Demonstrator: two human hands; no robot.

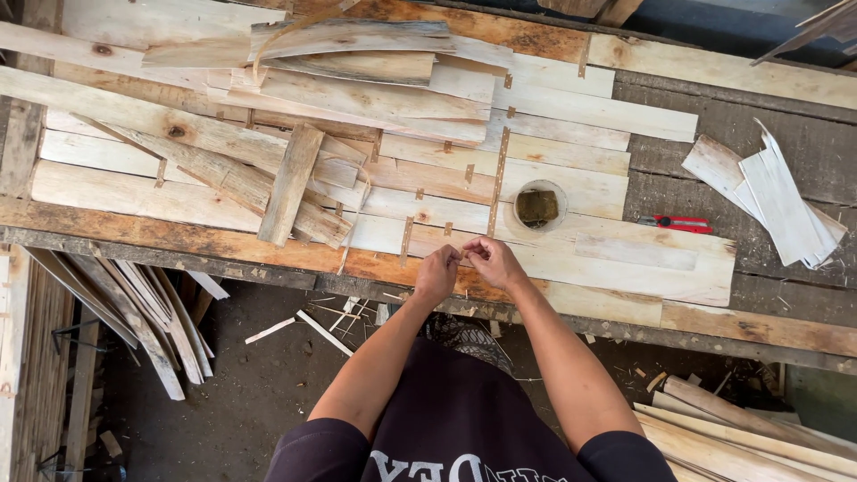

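My left hand (pixel 436 274) and my right hand (pixel 492 261) meet at the near edge of a sheet of pale veneer strips (pixel 571 192) lying on a wooden bench (pixel 768 326). The fingertips of both hands pinch together over a small piece, probably brown tape, too small to make out. Short brown tape strips (pixel 498 183) cross the seams between the veneer pieces. A roll of brown tape (pixel 536 206) lies on the sheet just beyond my hands.
A red utility knife (pixel 676 223) lies right of the roll. Loose curled veneer scraps (pixel 295 125) pile up at the back left, and a stack of pale offcuts (pixel 781 201) sits at the right. More strips lean under the bench (pixel 147 312) and lie on the floor.
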